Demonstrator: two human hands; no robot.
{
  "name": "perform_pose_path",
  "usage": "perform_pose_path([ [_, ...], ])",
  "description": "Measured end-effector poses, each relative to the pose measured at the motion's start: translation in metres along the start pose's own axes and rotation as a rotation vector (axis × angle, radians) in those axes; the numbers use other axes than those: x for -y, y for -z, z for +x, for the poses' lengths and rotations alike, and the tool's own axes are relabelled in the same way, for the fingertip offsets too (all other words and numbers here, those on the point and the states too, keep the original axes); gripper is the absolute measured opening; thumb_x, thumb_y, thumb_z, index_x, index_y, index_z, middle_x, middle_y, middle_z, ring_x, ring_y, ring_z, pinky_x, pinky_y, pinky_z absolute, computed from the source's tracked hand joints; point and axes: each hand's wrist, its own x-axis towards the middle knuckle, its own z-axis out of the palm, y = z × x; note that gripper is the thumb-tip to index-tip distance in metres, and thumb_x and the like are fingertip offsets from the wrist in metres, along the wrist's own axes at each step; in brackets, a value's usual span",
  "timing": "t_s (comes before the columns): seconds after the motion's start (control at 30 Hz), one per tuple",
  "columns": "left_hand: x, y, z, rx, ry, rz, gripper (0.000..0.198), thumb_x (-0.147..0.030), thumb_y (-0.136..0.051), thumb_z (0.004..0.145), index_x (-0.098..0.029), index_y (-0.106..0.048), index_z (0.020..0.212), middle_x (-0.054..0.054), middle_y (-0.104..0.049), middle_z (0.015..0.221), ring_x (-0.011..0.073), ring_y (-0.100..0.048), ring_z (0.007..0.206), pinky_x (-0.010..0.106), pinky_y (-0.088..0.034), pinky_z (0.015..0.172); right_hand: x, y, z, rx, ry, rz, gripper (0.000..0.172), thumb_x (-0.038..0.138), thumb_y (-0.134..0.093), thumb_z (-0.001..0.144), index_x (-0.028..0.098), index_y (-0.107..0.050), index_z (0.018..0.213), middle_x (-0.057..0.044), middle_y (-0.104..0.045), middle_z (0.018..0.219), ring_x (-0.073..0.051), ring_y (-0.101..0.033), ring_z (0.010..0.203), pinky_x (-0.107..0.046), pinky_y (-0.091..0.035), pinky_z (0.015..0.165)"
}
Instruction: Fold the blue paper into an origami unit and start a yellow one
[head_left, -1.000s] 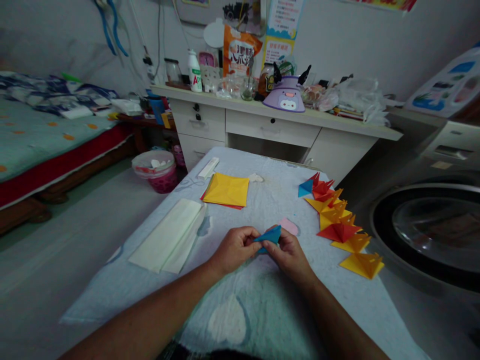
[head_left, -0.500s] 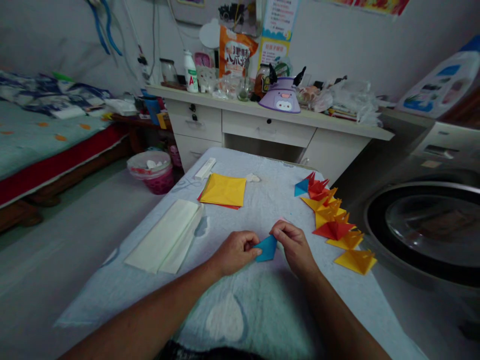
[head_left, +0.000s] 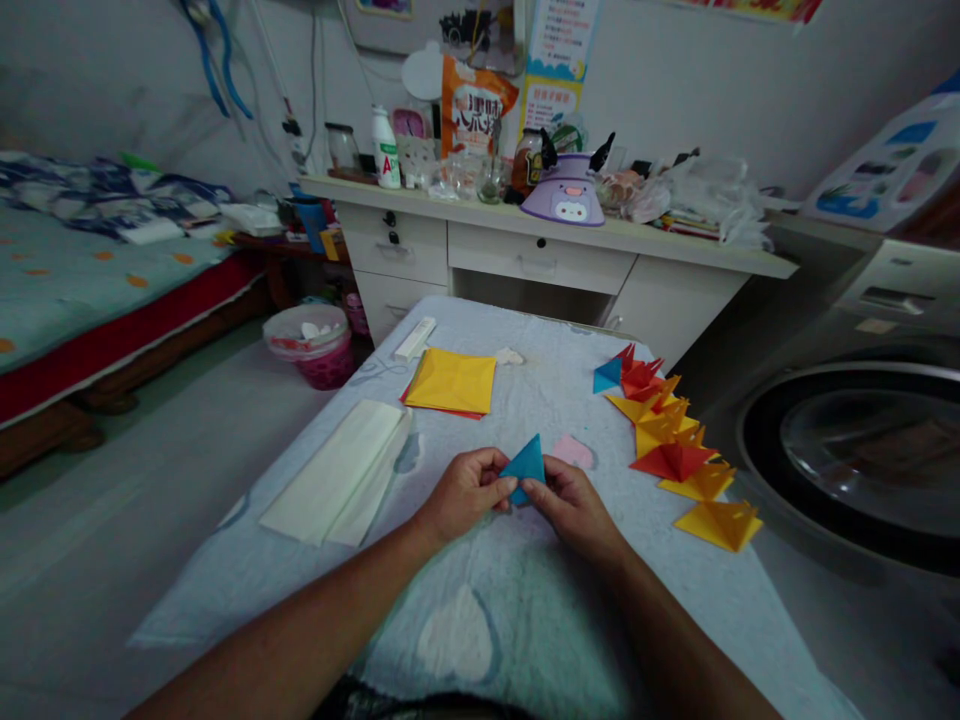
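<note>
A small blue folded paper triangle point(head_left: 526, 462) stands point-up between my two hands above the cloth-covered table point(head_left: 480, 620). My left hand point(head_left: 465, 492) pinches its left lower corner with fingers closed. Its right lower edge is pinched by my right hand point(head_left: 574, 505). To the right lies a row of several finished folded paper pieces point(head_left: 675, 450) in yellow, red and blue. A stack of flat yellow paper squares point(head_left: 452, 382) lies farther back on the table.
A folded white sheet point(head_left: 341, 470) lies at the table's left. A white desk point(head_left: 555, 255) crowded with bottles and bags stands behind. A washing machine point(head_left: 855, 440) is at the right, a bed point(head_left: 90, 280) and a pink bin point(head_left: 311, 342) at the left.
The blue paper has been turned from lying flat between my hands to standing point-up. My right hand has dropped from its top corner to its lower right edge.
</note>
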Motion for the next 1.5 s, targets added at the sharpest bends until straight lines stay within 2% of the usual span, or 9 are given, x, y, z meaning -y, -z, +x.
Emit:
perform_pose_path([
  [0.2, -0.005, 0.0, -0.001, -0.057, -0.004, -0.037, 0.029, -0.041, -0.069, 0.076, -0.014, -0.059, 0.082, -0.003, -0.059, 0.052, 0.0086, -0.053, 0.047, 0.02, -0.041, 0.051, -0.003, 0.006, -0.004, -0.073, -0.01, -0.065, 0.03, 0.044, -0.054, 0.093, 0.019, -0.057, 0.077, 0.003, -0.052, 0.065, -0.012, -0.048, 0.061, -0.023, -0.039, 0.059],
  [0.4, -0.001, 0.003, -0.001, -0.1, -0.037, -0.025, 0.032, -0.035, -0.065, 0.08, -0.013, -0.062, 0.103, -0.003, -0.06, 0.053, 0.0079, -0.049, 0.042, 0.019, -0.038, 0.046, 0.002, 0.009, -0.001, -0.111, 0.19, -0.321, 0.02, 0.032, -0.052, 0.094, 0.02, -0.065, 0.084, -0.003, -0.057, 0.08, -0.016, -0.055, 0.078, -0.029, -0.043, 0.072],
  [0.5, 0.003, 0.004, 0.001, -0.121, -0.144, 0.031, 0.02, -0.027, -0.064, 0.079, -0.015, -0.067, 0.095, 0.001, -0.064, 0.076, 0.0064, -0.05, 0.048, 0.019, -0.041, 0.045, -0.001, 0.008, 0.001, -0.2, 0.254, -0.356, 0.014, 0.024, -0.054, 0.091, 0.022, -0.068, 0.093, -0.004, -0.06, 0.086, -0.017, -0.057, 0.08, -0.029, -0.045, 0.071],
  [0.6, 0.004, 0.004, 0.003, -0.138, -0.281, 0.148, 0.011, -0.019, -0.061, 0.078, -0.016, -0.069, 0.085, 0.006, -0.062, 0.097, 0.0102, -0.059, 0.066, 0.021, -0.048, 0.053, -0.007, 0.007, 0.002, -0.249, 0.272, -0.332, 0.013, 0.018, -0.056, 0.088, 0.023, -0.067, 0.093, -0.004, -0.061, 0.089, -0.017, -0.059, 0.083, -0.029, -0.047, 0.072],
  [0.73, 0.003, 0.004, 0.003, -0.19, -0.396, 0.35, 0.019, -0.007, -0.058, 0.075, -0.018, -0.069, 0.086, 0.007, -0.061, 0.103, 0.0178, -0.061, 0.1, 0.028, -0.051, 0.082, -0.015, 0.007, 0.002, -0.248, 0.256, -0.287, 0.014, 0.012, -0.056, 0.083, 0.023, -0.063, 0.09, -0.003, -0.063, 0.092, -0.017, -0.061, 0.088, -0.03, -0.05, 0.078],
  [0.83, 0.0, 0.004, 0.001, -0.157, -0.416, 0.378, 0.028, -0.005, -0.057, 0.073, -0.019, -0.066, 0.096, 0.007, -0.06, 0.109, 0.019, -0.059, 0.105, 0.031, -0.05, 0.089, -0.02, 0.008, 0.003, -0.257, 0.236, -0.274, 0.014, 0.012, -0.057, 0.082, 0.023, -0.062, 0.089, -0.004, -0.063, 0.097, -0.017, -0.062, 0.093, -0.031, -0.051, 0.083],
  [0.93, -0.002, 0.006, 0.0, -0.099, -0.404, 0.377, 0.027, -0.007, -0.055, 0.076, -0.019, -0.064, 0.099, 0.007, -0.06, 0.108, 0.0194, -0.059, 0.106, 0.034, -0.048, 0.094, -0.022, 0.009, 0.003, -0.253, 0.219, -0.283, 0.014, 0.012, -0.057, 0.081, 0.023, -0.061, 0.089, -0.004, -0.062, 0.1, -0.017, -0.062, 0.095, -0.032, -0.052, 0.086],
  [1.1, -0.005, 0.008, -0.001, -0.077, -0.381, 0.438, 0.021, -0.01, -0.052, 0.079, -0.018, -0.065, 0.094, 0.007, -0.063, 0.106, 0.0199, -0.06, 0.104, 0.035, -0.047, 0.095, -0.021, 0.01, 0.002, -0.211, 0.198, -0.309, 0.017, 0.012, -0.054, 0.081, 0.023, -0.061, 0.093, -0.006, -0.062, 0.106, -0.018, -0.061, 0.101, -0.035, -0.051, 0.09],
  [1.5, -0.009, 0.01, -0.002, -0.001, -0.391, 0.657, 0.03, -0.003, -0.053, 0.065, -0.018, -0.059, 0.09, 0.006, -0.062, 0.099, 0.019, -0.059, 0.094, 0.032, -0.048, 0.086, -0.015, 0.012, 0.001, -0.086, 0.227, -0.505, 0.03, 0.003, -0.05, 0.075, 0.023, -0.06, 0.096, -0.006, -0.062, 0.105, -0.019, -0.061, 0.099, -0.036, -0.05, 0.087],
])
